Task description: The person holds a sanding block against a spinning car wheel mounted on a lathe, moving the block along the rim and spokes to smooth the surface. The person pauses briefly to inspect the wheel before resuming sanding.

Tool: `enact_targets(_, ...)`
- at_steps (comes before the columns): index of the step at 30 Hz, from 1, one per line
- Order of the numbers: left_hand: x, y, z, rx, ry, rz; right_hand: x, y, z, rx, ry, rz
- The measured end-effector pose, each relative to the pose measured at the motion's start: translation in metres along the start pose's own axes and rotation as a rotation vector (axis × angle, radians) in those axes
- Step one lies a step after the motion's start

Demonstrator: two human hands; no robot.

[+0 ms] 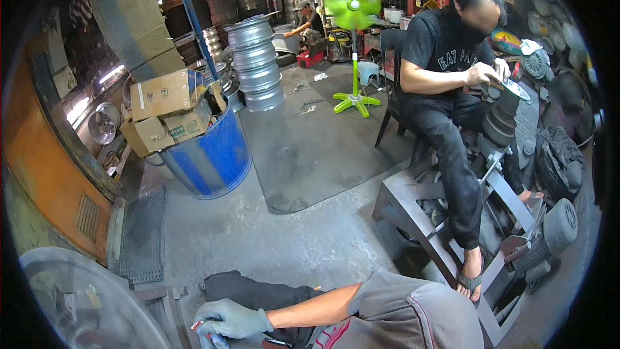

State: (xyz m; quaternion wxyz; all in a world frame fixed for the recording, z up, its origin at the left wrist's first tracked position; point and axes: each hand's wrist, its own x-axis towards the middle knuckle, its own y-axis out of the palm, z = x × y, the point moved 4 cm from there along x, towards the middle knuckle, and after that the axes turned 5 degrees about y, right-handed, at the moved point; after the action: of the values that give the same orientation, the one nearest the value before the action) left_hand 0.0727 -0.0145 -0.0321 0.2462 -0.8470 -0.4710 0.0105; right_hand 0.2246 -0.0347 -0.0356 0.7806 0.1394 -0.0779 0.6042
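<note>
Head view: our gloved hand (231,318) has its grip closed on a small red-tipped tool (199,327), pointing left toward the wheel rim (84,304); which hand, and the other, we cannot tell.

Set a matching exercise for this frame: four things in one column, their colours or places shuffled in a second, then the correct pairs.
Things:
1. barrel
2. standing fan
3. stack of wheel rims
4. gloved hand

Descriptions:
A. bright green
B. silver metal, piled upright
C. blue, cardboard boxes on top
D. bottom edge, grey glove

Pairs: 1-C, 2-A, 3-B, 4-D
</note>
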Motion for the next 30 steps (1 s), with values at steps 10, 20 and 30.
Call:
enact_targets(10,-0.002,-0.002,0.043,-0.141,0.016,-0.118,0.002,0.011,-0.013,0.048,-0.041,0.064)
enact_targets(20,0.003,-0.007,0.085,-0.413,0.108,-0.236,0.009,0.02,0.008,0.01,-0.063,0.131)
enact_targets(30,0.009,-0.033,0.05,0.001,-0.004,-0.261,0.099,0.025,0.018,0.013,-0.154,-0.14)
